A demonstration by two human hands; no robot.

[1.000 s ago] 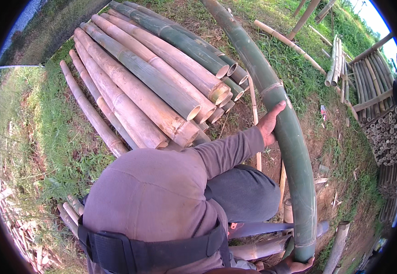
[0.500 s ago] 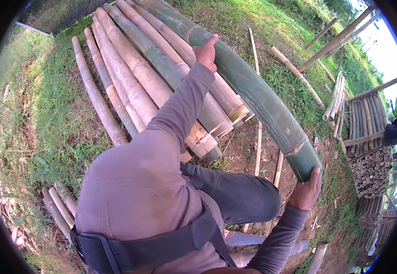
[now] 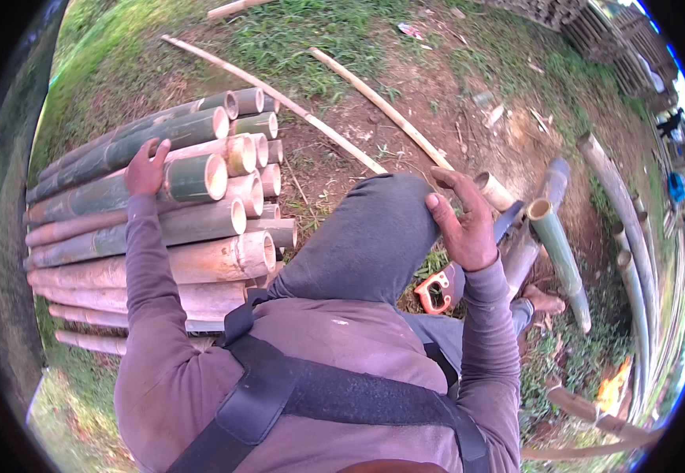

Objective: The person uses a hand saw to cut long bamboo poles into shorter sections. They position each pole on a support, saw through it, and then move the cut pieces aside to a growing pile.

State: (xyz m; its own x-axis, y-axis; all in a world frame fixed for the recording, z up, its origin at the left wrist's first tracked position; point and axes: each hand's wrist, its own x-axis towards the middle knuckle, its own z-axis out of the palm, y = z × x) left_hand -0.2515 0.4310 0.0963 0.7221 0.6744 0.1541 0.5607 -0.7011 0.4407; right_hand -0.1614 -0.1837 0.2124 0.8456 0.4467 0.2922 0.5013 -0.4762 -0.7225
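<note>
Head view, one camera. My left hand (image 3: 147,169) lies over the green pole (image 3: 186,180), a little back from its cut end. Palm and grip are hidden, so I cannot tell whether it is clamped or only resting. My right hand (image 3: 468,225) is free, thumb spread from the fingers, above the knee (image 3: 374,229); hands well apart.

The green pole sits on top of the pile (image 3: 224,258), at the pile's cut-end edge, among tan and green ends. The left sleeve (image 3: 152,260) covers part of the poles nearer my body. The pile's far edge runs into the dim rim beside a dark screen (image 3: 15,181); hard to make out.

The saw (image 3: 452,285), orange-handled, shows between knee and right sleeve (image 3: 490,323). A blue strip (image 3: 508,221) appears past that wrist; I cannot tell if it is the blade. A short green pole (image 3: 560,264) slants near the foot (image 3: 543,300). At the ground's lower right, an orange patch (image 3: 613,388) is too blurred to identify.
</note>
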